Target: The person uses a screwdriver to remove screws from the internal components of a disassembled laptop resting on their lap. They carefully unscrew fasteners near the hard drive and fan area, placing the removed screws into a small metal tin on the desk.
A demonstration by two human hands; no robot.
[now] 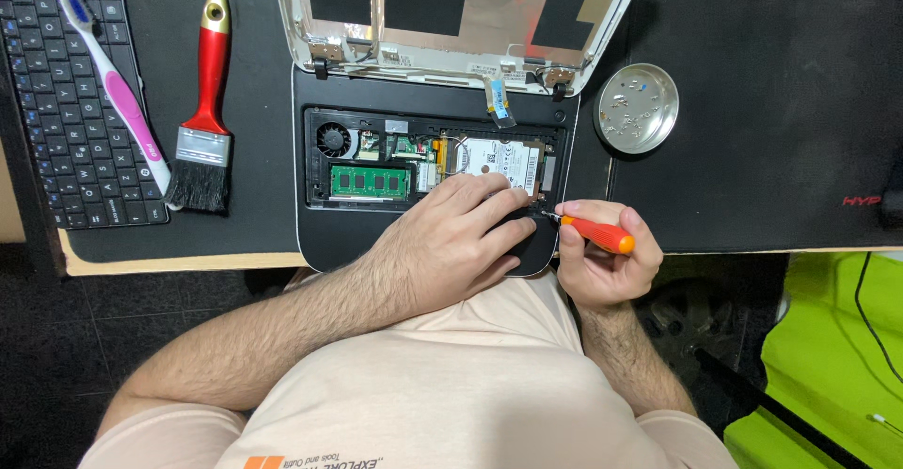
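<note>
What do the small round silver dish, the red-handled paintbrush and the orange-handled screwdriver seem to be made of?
The small round silver dish looks like bare polished metal: it reflects light. The red-handled paintbrush seems to be glossy lacquered wood or plastic, with a shiny metal band and dark bristles. The orange-handled screwdriver, held in the right hand, looks like smooth plastic on a thin metal shaft.

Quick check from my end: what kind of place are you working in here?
Most likely a small electronics repair bench. An opened laptop lies on a black mat, with a metal screw dish and a red-handled brush beside it; the right hand holds an orange screwdriver.
</note>
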